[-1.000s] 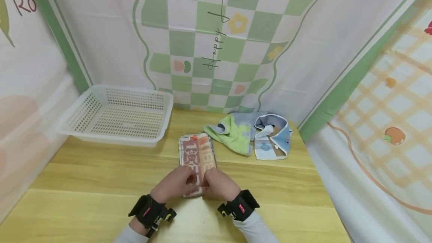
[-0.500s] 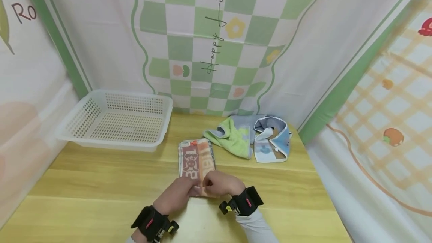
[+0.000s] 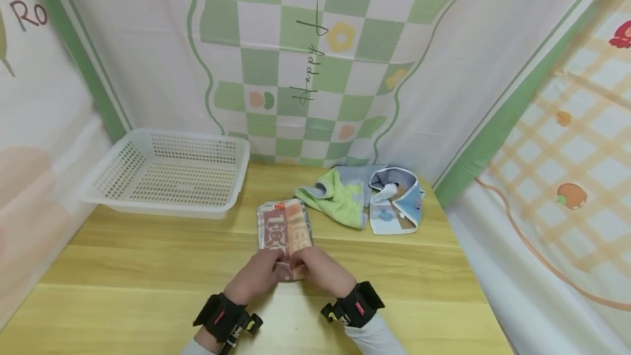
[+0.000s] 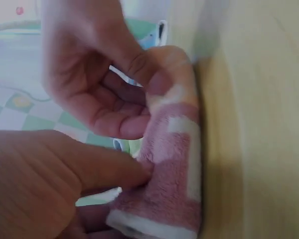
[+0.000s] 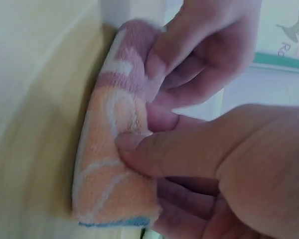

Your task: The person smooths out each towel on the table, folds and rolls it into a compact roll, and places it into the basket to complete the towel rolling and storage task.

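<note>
A small towel (image 3: 275,234) in maroon and orange with pale figures lies lengthwise on the table, folded into a narrow strip over other cloth layers. Its near end is curled up in a thick rounded fold. My left hand (image 3: 256,275) pinches the maroon side of that fold, thumb pressed on the near face and fingers behind it. My right hand (image 3: 325,272) does the same on the orange side, its thumb (image 5: 134,147) sunk in the pile. Both hands are close together at the towel's middle. The left wrist view shows the white trimmed edge of the fold (image 4: 169,149).
A white perforated plastic basket (image 3: 236,179) stands at the back left. Behind the towel, to the right, lie a crumpled green and grey cloth (image 3: 342,201) and a blue, white and brown cloth (image 3: 409,207). Patterned curtains enclose the wooden table (image 3: 172,262) at the back and sides.
My hands first shift toward the towel's near end, then move slightly away from me and closer together. My fingers now hold its near end in a fold. The view tilts slightly.
</note>
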Demonstrator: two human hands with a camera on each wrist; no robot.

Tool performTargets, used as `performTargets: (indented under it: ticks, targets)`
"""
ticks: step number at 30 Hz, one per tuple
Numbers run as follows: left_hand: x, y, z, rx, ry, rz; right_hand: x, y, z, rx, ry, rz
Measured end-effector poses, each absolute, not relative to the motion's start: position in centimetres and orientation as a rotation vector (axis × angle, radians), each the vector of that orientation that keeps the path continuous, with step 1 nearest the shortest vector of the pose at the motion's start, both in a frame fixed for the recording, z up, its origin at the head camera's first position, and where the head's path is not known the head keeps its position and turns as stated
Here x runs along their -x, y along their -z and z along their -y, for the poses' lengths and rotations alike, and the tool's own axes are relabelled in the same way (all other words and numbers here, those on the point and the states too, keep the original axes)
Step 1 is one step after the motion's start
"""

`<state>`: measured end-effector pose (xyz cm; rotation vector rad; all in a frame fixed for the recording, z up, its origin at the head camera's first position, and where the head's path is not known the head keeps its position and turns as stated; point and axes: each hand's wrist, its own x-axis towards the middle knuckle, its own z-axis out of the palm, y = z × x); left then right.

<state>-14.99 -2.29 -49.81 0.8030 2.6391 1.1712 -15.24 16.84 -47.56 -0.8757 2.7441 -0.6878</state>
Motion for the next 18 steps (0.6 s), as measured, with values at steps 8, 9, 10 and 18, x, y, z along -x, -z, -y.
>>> performTargets:
  ticks: [8,9,10,18]
  targets:
    - [13.2,49.9,1.8,-1.022,-0.833,-3.024,16.9,47.3,-16.5,0.922,0.638,-2.632]
    - [13.0,49.9,1.7,-1.024,-0.824,-3.020,17.0,47.2,-16.4,0.904,0.630,-2.613]
    - [12.8,50.0,1.8,-1.021,-0.821,-3.011,17.1,47.0,-16.3,0.877,0.617,-2.596]
    - [13.5,50.2,2.1,-0.967,-0.805,-2.991,17.3,46.1,-16.4,0.818,0.678,-2.644]
